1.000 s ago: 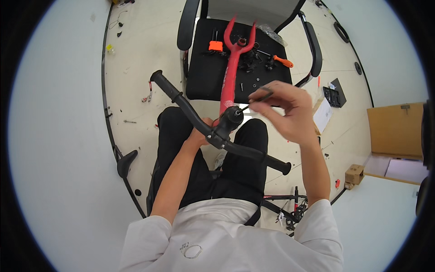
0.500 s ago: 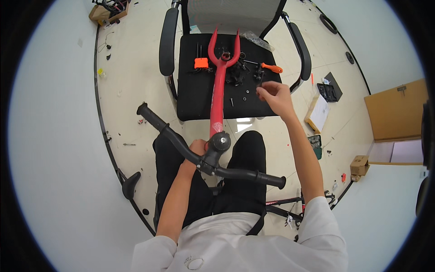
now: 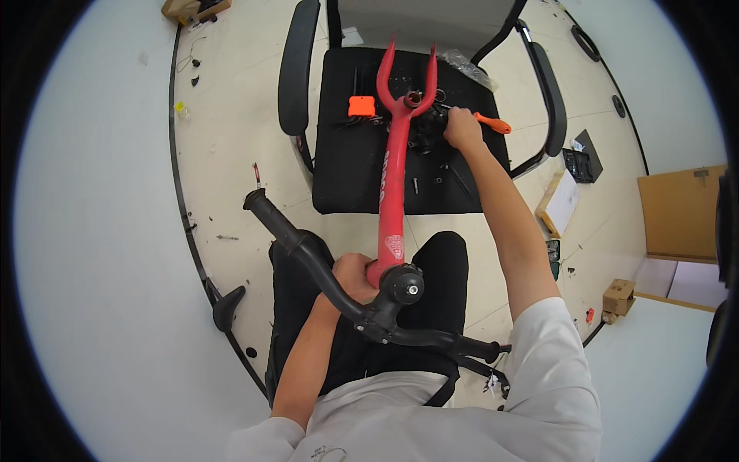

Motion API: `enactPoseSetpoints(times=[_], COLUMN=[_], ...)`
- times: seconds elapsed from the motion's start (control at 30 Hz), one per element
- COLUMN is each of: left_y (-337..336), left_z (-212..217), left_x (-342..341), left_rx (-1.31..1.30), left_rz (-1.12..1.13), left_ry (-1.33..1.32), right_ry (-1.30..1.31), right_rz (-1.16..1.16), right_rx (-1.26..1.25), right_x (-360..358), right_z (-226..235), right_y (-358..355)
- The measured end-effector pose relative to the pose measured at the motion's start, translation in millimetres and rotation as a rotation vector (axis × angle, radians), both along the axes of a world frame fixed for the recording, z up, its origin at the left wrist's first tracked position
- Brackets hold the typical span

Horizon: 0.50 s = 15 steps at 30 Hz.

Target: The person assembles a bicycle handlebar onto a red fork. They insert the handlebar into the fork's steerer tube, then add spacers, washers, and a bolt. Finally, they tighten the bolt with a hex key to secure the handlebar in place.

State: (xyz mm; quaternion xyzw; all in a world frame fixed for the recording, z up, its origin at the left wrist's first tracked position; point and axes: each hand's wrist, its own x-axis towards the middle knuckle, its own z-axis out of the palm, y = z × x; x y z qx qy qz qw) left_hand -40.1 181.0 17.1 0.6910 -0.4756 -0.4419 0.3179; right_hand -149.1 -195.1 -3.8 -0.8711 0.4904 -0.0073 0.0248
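A red bike frame (image 3: 393,169) lies from the chair seat to my lap, its forked end on the seat. At its near end sits a black handlebar (image 3: 317,271) with its stem. My left hand (image 3: 354,277) is closed around the near end of the frame, beside the stem, its fingers partly hidden. My right hand (image 3: 463,129) reaches over the black metal parts (image 3: 425,137) on the seat, right of the fork. Its fingers are curled and point away, and what they hold is hidden. Close by lies an orange-handled screwdriver (image 3: 494,123).
The black office chair (image 3: 350,181) has armrests on both sides. On its seat lie an orange tool holder (image 3: 361,106), a bolt (image 3: 416,185), a thin dark rod (image 3: 459,180) and a clear plastic bag (image 3: 467,69). A bike saddle (image 3: 228,308) lies on the floor at left.
My right hand has moved farther away over the black parts, from a raised pinch to curled fingers. A thin dark rod now shows on the seat. The handlebar has shifted slightly right and nearer.
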Motion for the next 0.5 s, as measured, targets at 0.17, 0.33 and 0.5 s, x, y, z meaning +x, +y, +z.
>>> enactPoseSetpoints(times=[0.17, 0.33, 0.5], left_y=[3.2, 2.4, -0.5], left_z=[-7.5, -9.1, -33.7], left_x=[-0.6, -0.4, -2.3], left_rx=[-0.099, -0.076, -0.028], left_rz=[-0.02, -0.029, -0.099], left_ry=[-0.03, -0.039, -0.11], right_ry=[-0.078, -0.317, -0.974], right_rz=[-0.072, 0.024, -0.048], right_rx=[0.02, 0.16, 0.765], right_x=[-9.1, -65.1, -88.9], right_z=[2.3, 46.3, 154.1], right_y=[-4.4, 16.6, 132.1])
